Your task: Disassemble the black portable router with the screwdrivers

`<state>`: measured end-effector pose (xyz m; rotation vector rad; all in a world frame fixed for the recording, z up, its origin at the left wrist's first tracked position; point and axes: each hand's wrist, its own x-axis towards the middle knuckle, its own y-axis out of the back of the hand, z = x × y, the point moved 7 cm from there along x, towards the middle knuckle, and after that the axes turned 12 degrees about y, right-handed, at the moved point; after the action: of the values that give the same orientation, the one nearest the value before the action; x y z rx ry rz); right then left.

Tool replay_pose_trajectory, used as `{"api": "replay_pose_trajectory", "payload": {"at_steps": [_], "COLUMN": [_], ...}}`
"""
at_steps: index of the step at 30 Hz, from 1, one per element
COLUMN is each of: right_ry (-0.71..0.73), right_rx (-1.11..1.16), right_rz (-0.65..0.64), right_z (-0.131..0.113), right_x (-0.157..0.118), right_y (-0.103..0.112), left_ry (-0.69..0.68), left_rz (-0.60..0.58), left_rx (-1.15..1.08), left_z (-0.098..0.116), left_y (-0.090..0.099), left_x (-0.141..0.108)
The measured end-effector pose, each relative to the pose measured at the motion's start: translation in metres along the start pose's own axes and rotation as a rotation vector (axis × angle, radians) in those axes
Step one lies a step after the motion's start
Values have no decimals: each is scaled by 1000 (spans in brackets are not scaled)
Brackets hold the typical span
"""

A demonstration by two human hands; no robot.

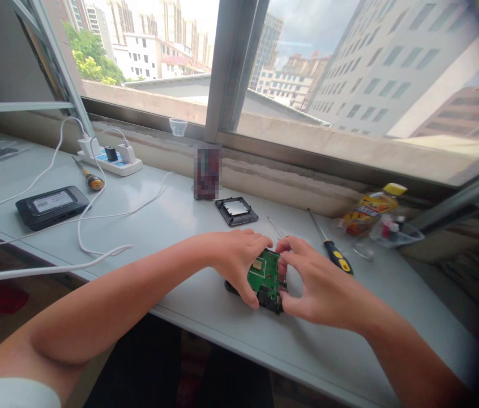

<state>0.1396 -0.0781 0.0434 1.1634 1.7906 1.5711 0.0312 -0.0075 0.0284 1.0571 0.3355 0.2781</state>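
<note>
A green circuit board (268,275) with black and metal parts along its edges lies over a black casing (231,288) near the table's front edge. My left hand (239,260) grips the board's left side, thumb at the front and fingers at the back. On the right side, my right hand (313,283) holds the board's edge between thumb and fingers. Just behind my hands lies a black frame-like cover (236,211) with a silvery centre. A thin screwdriver (275,226) is partly hidden by my right hand, and a black and yellow screwdriver (337,256) lies beyond it.
On the left of the table (167,221) are a black device (52,206), a yellow-handled screwdriver (94,181), a power strip (114,161) and white cables. A blurred upright object (207,171) stands by the window. A yellow bottle (371,209) and clear tray (396,233) sit at the right.
</note>
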Motion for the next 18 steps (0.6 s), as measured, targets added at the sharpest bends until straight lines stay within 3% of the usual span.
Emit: {"api": "replay_pose_trajectory", "payload": {"at_steps": [12,18], "right_ry": [14,-90], "right_rx": [-17,62], "right_rz": [22,10], "right_z": [-3,15], "right_x": [-3,-4], "right_y": [5,3], "left_ry": [-2,-6], "left_rz": [-2,10], "left_rx": [-30,-32], "left_z": [-1,-2], "left_y": [2,2], "left_x": [0,-1]}}
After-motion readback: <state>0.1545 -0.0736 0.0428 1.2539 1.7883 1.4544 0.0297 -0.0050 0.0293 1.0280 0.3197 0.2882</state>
